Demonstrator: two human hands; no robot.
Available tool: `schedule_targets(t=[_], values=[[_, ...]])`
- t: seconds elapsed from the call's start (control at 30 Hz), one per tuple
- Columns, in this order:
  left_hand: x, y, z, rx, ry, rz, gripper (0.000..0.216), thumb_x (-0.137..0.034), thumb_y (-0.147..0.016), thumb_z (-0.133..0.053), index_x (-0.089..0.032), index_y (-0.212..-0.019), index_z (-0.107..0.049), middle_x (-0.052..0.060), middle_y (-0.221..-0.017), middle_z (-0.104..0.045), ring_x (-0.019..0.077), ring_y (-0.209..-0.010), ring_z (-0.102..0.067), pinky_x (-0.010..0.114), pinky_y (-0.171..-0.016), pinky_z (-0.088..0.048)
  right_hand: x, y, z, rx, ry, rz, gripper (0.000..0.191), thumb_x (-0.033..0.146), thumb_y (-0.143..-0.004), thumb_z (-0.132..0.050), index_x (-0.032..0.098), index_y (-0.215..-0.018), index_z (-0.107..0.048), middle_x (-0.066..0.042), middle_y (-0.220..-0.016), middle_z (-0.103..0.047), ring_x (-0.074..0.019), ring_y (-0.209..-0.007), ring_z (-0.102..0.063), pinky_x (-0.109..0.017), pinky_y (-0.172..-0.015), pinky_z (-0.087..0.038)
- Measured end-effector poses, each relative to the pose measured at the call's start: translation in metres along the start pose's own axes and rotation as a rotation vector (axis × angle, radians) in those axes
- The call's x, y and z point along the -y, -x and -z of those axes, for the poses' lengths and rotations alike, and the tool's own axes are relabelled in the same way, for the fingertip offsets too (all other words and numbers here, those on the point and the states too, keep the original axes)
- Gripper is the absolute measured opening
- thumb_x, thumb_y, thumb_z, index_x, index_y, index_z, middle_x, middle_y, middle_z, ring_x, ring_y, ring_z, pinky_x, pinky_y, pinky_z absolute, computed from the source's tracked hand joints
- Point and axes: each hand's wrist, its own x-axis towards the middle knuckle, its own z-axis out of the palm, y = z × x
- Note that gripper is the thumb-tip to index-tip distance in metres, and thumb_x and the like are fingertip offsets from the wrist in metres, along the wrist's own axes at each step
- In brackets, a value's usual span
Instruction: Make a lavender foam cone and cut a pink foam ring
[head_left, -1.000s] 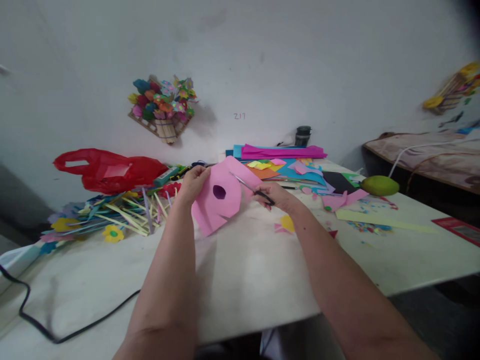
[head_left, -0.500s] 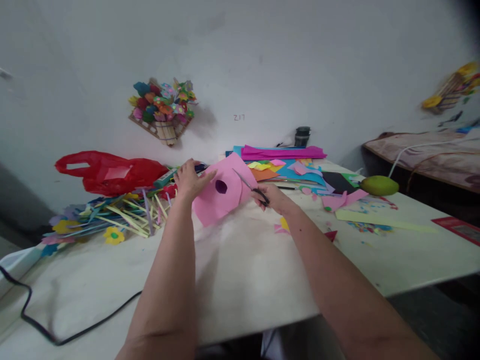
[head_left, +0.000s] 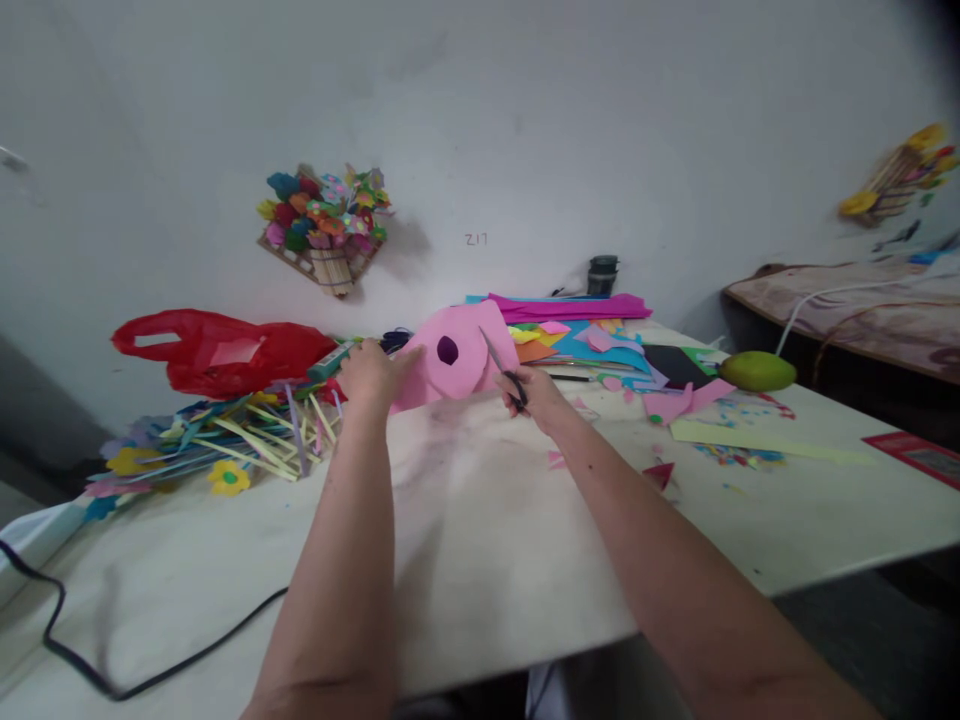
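A sheet of pink paper is raised at a tilt over the table, partly cut along a curve. My left hand grips its left edge, thumb lying over the paper. On the sheet is a dark purple patch; whether it is a piece or a hole, I cannot tell. My right hand is closed round the black handles of a pair of scissors. The blades point up and left, against the right part of the sheet. Several fingertips of both hands are hidden.
A red plastic bag lies at the left, behind paper strips and a yellow paper flower. Coloured sheets and scraps lie at the back right, near a green mango-like fruit. A black cord crosses the front left.
The pink paper has turned and risen slightly, with its lower part now tucked back. My left hand has shifted a little left and down, and the scissors point more steeply upward.
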Motion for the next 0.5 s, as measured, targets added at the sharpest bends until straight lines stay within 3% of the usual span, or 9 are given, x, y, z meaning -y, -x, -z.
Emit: schedule_targets(t=[0.1, 0.2, 0.33, 0.5], values=[[-0.008, 0.004, 0.001, -0.106, -0.07, -0.075, 0.061, -0.072, -0.07, -0.053, -0.016, -0.089, -0.067, 0.023, -0.107, -0.065, 0.0447, -0.116, -0.049, 0.057, -0.092, -0.036, -0.001, 0.0, -0.004, 0.007, -0.004, 0.008, 0.024, 0.033, -0.073, -0.069, 0.017, -0.066, -0.053, 0.003, -0.047, -0.054, -0.0062, -0.032, -0.045, -0.018, -0.03, -0.022], [-0.01, 0.002, -0.006, -0.083, -0.043, -0.146, 0.053, -0.071, -0.065, -0.058, -0.02, -0.073, -0.068, 0.018, -0.084, -0.069, 0.0444, -0.105, -0.055, 0.059, -0.091, -0.034, -0.002, 0.001, -0.007, 0.026, 0.005, 0.018, 0.023, 0.033, -0.074, -0.069, 0.017, -0.067, -0.053, 0.003, -0.047, -0.054, -0.0066, -0.032, -0.045, -0.018, -0.029, -0.023], [-0.009, -0.003, -0.018, 0.012, -0.044, -0.136, 0.047, -0.066, -0.061, -0.064, -0.021, -0.072, -0.067, 0.015, -0.079, -0.069, 0.0402, -0.094, -0.061, 0.056, -0.091, -0.034, -0.003, 0.001, -0.009, 0.054, 0.027, 0.012, 0.023, 0.032, -0.074, -0.068, 0.017, -0.067, -0.053, 0.004, -0.046, -0.054, -0.007, -0.032, -0.046, -0.018, -0.029, -0.022], [-0.009, 0.0, -0.02, 0.021, -0.065, -0.157, 0.045, -0.061, -0.071, -0.057, -0.019, -0.084, -0.069, 0.016, -0.087, -0.07, 0.0389, -0.099, -0.061, 0.052, -0.091, -0.035, -0.001, 0.003, -0.011, 0.038, 0.053, -0.03, 0.02, 0.031, -0.075, -0.069, 0.017, -0.072, -0.055, 0.004, -0.046, -0.054, -0.007, -0.033, -0.047, -0.017, -0.028, -0.022]])
